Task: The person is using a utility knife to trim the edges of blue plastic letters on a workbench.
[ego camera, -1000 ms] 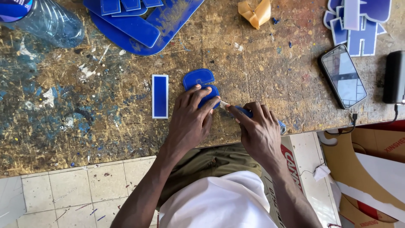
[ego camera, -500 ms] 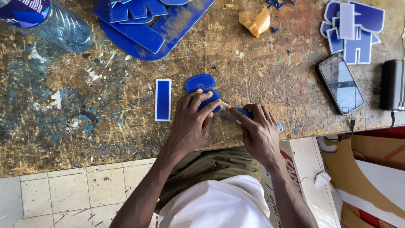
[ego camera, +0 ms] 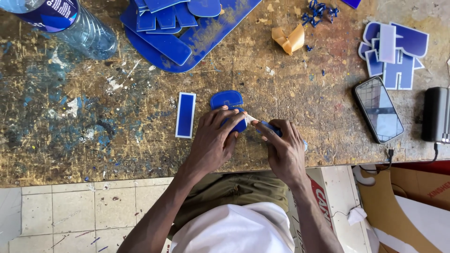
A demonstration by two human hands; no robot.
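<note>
My left hand (ego camera: 213, 140) presses flat on a rounded blue plastic cut-out piece (ego camera: 228, 104) that lies on the paint-stained wooden counter (ego camera: 93, 140). The fingers are spread over its near half, and its far edge shows beyond my fingertips. My right hand (ego camera: 283, 147) has its grip closed around a small blue-handled craft knife (ego camera: 265, 125). The pale blade points left and meets the right edge of the blue piece, just beside my left index finger.

Just left of my left hand, apart from it, lies a narrow blue rectangular strip with a white border (ego camera: 185, 115). Farther out beyond both hands sits a large blue plastic sheet (ego camera: 225, 28) with several smaller blue offcuts stacked on it. A clear plastic bottle with a blue label (ego camera: 70, 23) lies on its side at the far left.

Beyond my right hand rests a crumpled piece of tan tape (ego camera: 288, 40). To the right of that grip lies a dark smartphone (ego camera: 378, 110), screen up. Past it is a stack of blue block letters with white edges (ego camera: 396, 54), and a black box-shaped device (ego camera: 436, 115) sits at the counter's right edge.
</note>
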